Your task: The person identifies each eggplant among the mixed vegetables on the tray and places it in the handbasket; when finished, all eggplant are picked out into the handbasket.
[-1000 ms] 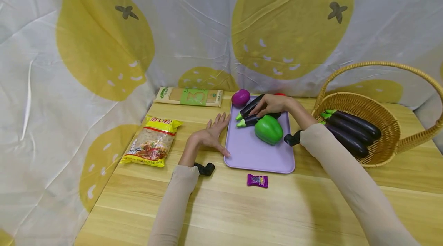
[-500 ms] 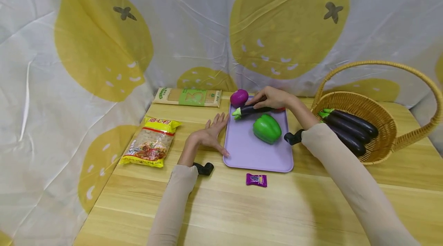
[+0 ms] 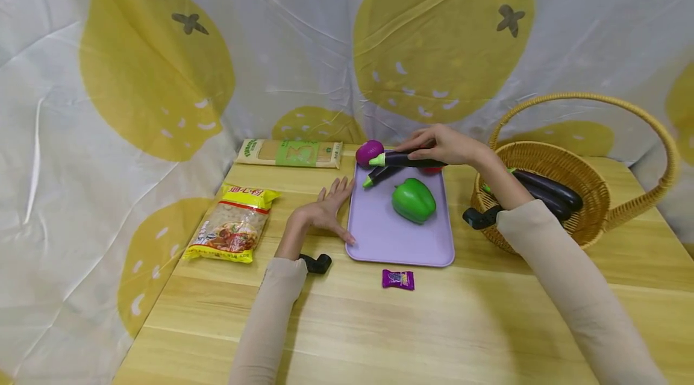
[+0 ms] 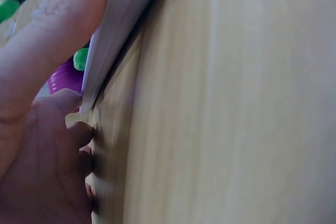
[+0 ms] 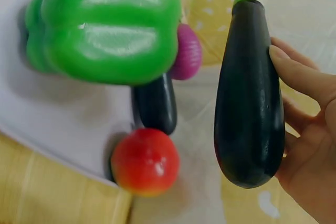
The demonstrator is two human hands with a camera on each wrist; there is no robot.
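Observation:
My right hand (image 3: 447, 145) grips a dark eggplant (image 3: 401, 159) by its sides. In the right wrist view that eggplant (image 5: 249, 98) is raised off the tray, thumb and fingers along one side. Another eggplant (image 3: 384, 174) lies at the back of the lilac tray (image 3: 398, 246). A green bell pepper (image 3: 414, 200) sits mid-tray, and a red round fruit (image 5: 146, 161) is at the back right corner. A purple onion (image 3: 370, 152) is at the back left corner. My left hand (image 3: 323, 209) is spread at the tray's left edge, its thumb on the rim.
A wicker basket (image 3: 588, 162) with a tall handle and eggplants (image 3: 550, 189) in it stands at right. Left of the tray are a noodle pack (image 3: 290, 153) and a yellow food bag (image 3: 232, 222). A purple wrapped candy (image 3: 398, 279) lies in front. A lemon-print cloth hangs behind.
My right hand has lifted an eggplant off the tray and moved it slightly back and right. The left hand stays at the tray edge. The view has shifted a little.

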